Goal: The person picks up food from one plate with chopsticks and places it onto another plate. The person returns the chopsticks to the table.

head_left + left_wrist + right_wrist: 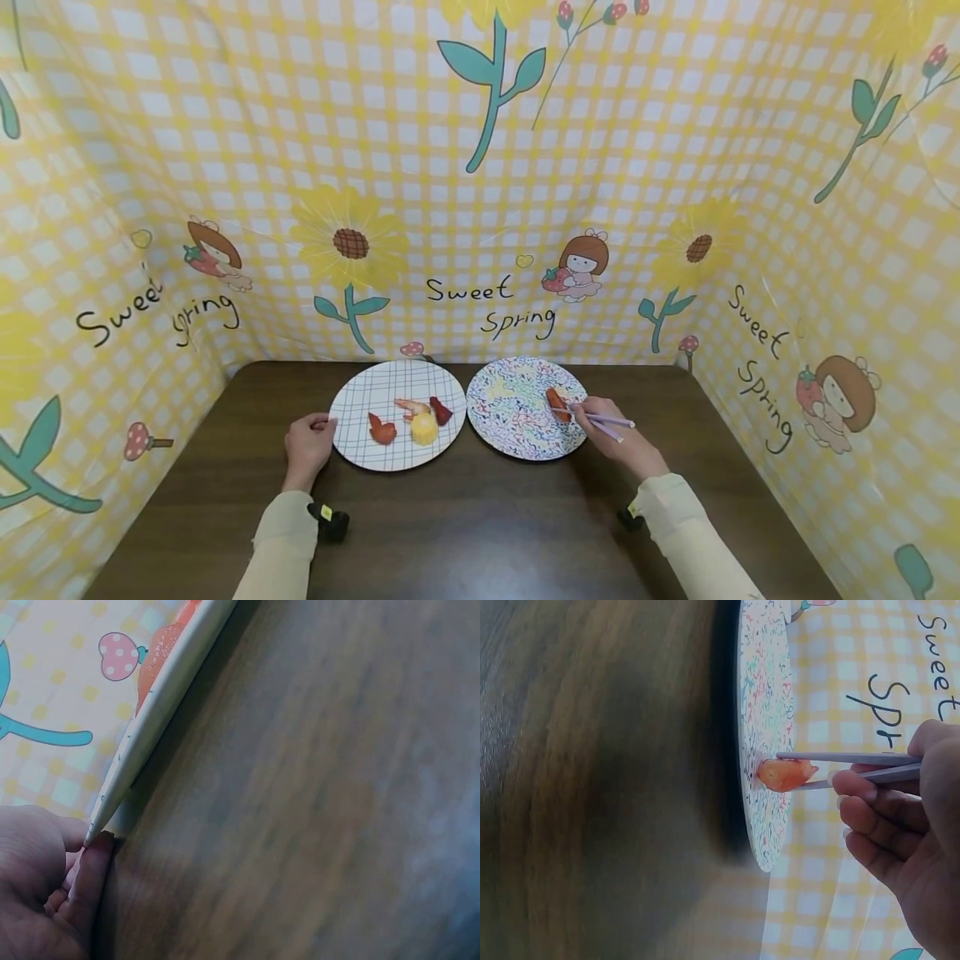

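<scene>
My left hand (307, 450) pinches the left rim of a white plate with a dark grid pattern (360, 387), thumb above and a finger below in the left wrist view. On that plate lie a reddish-brown wing-shaped piece (382, 430), a yellow corn piece (423, 428), a shrimp-like piece (410, 406) and a dark red piece (441, 410). My right hand (618, 437) holds a pair of pale purple chopsticks (855, 758). Their tips stand on either side of an orange-brown food piece (784, 774) at the right side of a multicolour-speckled plate (517, 446).
Both plates stand side by side, rims close together, near the back of a dark brown wooden table (465, 533). A yellow checked cloth (480, 208) with flower prints and lettering rises behind the table and at both sides.
</scene>
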`<state>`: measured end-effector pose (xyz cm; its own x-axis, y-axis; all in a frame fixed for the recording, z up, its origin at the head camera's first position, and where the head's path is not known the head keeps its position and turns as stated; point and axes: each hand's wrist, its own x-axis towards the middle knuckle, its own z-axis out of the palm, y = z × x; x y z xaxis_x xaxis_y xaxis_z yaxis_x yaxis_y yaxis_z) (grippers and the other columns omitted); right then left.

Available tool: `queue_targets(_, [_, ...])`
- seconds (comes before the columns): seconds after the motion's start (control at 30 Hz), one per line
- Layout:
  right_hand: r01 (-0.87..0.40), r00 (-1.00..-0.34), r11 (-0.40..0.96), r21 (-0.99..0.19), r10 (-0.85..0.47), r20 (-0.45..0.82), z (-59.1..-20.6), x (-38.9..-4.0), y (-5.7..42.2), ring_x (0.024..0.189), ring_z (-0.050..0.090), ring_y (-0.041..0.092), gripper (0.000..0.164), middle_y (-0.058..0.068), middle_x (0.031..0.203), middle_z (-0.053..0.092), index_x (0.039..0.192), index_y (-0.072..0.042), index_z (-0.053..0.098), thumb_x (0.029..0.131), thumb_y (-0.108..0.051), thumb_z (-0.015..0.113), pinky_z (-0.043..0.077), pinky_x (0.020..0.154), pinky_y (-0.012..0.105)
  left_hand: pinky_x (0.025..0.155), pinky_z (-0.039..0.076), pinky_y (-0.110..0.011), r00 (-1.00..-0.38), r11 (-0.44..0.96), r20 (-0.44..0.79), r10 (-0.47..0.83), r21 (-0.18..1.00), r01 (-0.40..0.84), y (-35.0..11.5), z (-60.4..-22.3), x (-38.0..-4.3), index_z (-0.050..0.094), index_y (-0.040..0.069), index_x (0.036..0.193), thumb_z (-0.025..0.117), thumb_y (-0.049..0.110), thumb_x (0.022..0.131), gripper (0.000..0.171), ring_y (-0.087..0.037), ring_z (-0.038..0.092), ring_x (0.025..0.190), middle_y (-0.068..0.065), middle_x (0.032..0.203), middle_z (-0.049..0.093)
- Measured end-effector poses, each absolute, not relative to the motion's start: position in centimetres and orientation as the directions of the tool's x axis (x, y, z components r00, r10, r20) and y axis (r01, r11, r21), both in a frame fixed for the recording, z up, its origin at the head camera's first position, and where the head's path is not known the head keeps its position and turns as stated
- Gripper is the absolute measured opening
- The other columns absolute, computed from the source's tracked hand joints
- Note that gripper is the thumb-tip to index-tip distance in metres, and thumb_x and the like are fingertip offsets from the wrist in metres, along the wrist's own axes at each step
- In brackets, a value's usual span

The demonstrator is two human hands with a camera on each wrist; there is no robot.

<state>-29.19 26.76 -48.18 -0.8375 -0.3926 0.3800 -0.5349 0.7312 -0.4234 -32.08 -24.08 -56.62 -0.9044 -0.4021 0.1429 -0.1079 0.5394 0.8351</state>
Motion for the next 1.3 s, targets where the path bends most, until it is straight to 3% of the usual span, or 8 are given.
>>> queue_targets(0.2, [-0.494,-0.867,0.738,-0.460,-0.383,0.318,-48.6,-29.7,26.8,0.056,0.039,0.008,0.039,-0.008,0.059,0.042,0.063,-0.006,0.060,0.102,-0.009,0.057,0.036,0.054,0.025,0.075,0.046,-0.036,-0.908,0.535,0.126,-0.400,0.837,-0.120,-24.0,-56.6,-32.1,0.071,-0.008,0.111,0.063,0.018,0.098,0.030,-0.035,0.065,0.092,-0.024,0.099,0.070])
queue_targets(0.5, [-0.569,-0.819,0.706,-0.422,-0.441,0.367,-50.1,-31.1,27.2,0.056,0.041,0.007,0.032,-0.010,0.059,0.046,0.073,-0.003,0.068,0.102,-0.009,0.057,0.039,0.055,0.025,0.073,0.046,-0.035,-0.909,0.531,0.113,-0.401,0.837,-0.130,-24.0,-56.7,-32.3,0.069,-0.010,0.112,0.062,0.018,0.098,0.032,-0.036,0.065,0.093,-0.025,0.101,0.070])
queue_targets(0.73, [-0.531,-0.843,0.716,-0.453,-0.391,0.370,-50.3,-31.6,26.9,0.062,0.048,0.012,0.026,0.000,0.064,0.057,0.082,-0.003,0.072,0.102,-0.011,0.058,0.043,0.060,0.030,0.073,0.046,-0.035,-0.906,0.536,0.118,-0.407,0.834,-0.132,-23.9,-56.6,-32.4,0.070,-0.009,0.111,0.063,0.018,0.098,0.031,-0.034,0.065,0.091,-0.024,0.099,0.070])
queue_targets(1.03, [-0.677,-0.687,0.709,-0.198,-0.513,0.514,-50.2,-31.4,26.7,0.061,0.051,0.016,0.029,0.001,0.065,0.058,0.069,-0.004,0.063,0.096,0.004,0.059,0.047,0.061,0.036,0.076,0.046,-0.038,-0.905,0.547,0.154,-0.397,0.831,-0.099,-24.0,-56.5,-32.2,0.071,-0.009,0.109,0.063,0.017,0.098,0.029,-0.036,0.066,0.090,-0.024,0.098,0.070])
queue_targets(1.3, [-0.675,-0.658,0.733,-0.082,-0.548,0.516,-50.6,-32.0,26.9,0.068,0.062,0.021,0.024,0.002,0.071,0.069,0.073,-0.005,0.071,0.096,-0.004,0.063,0.052,0.074,0.044,0.079,0.046,-0.039,-0.908,0.544,0.150,-0.392,0.833,-0.097,-24.1,-56.5,-32.0,0.070,-0.009,0.111,0.062,0.017,0.098,0.030,-0.037,0.066,0.092,-0.025,0.099,0.070])
